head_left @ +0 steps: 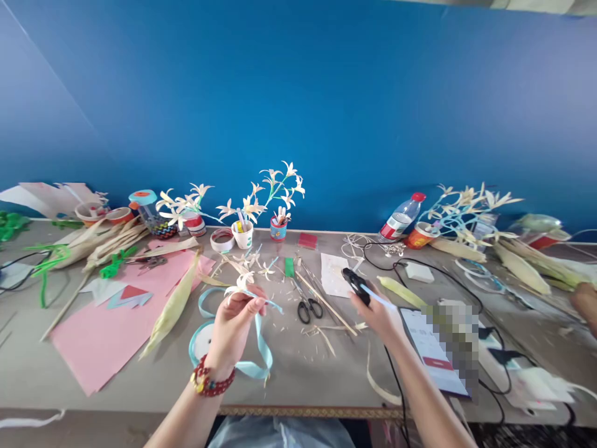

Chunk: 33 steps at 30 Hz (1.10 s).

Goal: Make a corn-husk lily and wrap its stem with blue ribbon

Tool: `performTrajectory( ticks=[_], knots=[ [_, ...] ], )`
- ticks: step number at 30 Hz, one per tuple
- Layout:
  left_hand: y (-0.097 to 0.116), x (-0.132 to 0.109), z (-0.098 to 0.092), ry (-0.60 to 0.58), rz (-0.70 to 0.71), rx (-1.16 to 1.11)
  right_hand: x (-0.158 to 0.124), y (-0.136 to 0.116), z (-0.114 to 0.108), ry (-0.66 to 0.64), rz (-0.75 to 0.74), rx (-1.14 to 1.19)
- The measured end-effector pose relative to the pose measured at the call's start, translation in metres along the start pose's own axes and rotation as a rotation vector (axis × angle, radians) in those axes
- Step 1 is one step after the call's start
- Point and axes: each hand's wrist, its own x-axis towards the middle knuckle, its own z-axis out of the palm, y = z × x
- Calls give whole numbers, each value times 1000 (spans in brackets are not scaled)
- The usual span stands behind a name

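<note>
My left hand point(240, 317), with a red bead bracelet at the wrist, pinches a cream husk flower point(241, 284) by its thin light-blue stem point(274, 305). A black glue gun point(357, 286) is in my right hand point(380, 317), its nozzle towards the back, a pale glue stick point(379, 297) out of its rear and its cord trailing down. Under and beside my left hand lies a light-blue ribbon point(254, 368) with its spool point(199, 342). Black-handled scissors point(310, 310) and a thin wooden stick point(326, 305) lie between my hands. Loose husk flowers point(267, 269) lie just beyond.
Pink paper point(107, 336) and husks point(172, 305) cover the left. Flower-filled cups point(242, 238) stand along the blue wall. At right are a bottle point(401, 219), a tablet point(436, 354), a power strip point(494, 367) and cords. Another person's hand point(585, 305) shows at the right edge.
</note>
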Motion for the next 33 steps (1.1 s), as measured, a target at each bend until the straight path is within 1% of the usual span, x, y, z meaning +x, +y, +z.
performTrajectory(
  ticks=[2,4,6,9,11,14,15,16,17,18,21,24,27,33],
  knots=[
    [2,2,-1,-26,-24,10,6,11,13,-36,13,-207],
    [3,4,-2,-51,-33,10,9,21,21,-83,-46,-307],
    [2,7,-3,-59,-37,-2,10,30,24,-122,-114,-343],
    [-1,12,-3,-59,-58,-15,12,36,18,-170,-162,-352],
    [-3,15,-3,-58,-70,-10,12,32,10,-170,-176,-369],
    [-7,17,1,-52,-81,18,12,9,3,-99,-223,-384],
    [-7,17,2,-51,-84,23,11,-1,4,-98,-264,-356],
    [-8,16,4,-53,-87,23,11,-12,7,-143,-298,-310],
    [-9,16,6,-57,-86,16,10,-22,10,-215,-317,-271],
    [-9,15,8,-63,-84,3,10,-30,15,-249,-331,-255],
    [-9,12,12,-86,-76,-29,11,-42,30,-287,-324,-214],
    [-8,11,13,-100,-72,-43,16,-38,37,-284,-295,-127],
    [-6,11,14,-98,-62,-60,23,-30,37,-269,-248,17],
    [-7,10,18,-65,-59,-26,32,-19,30,-245,-109,456]
  ],
)
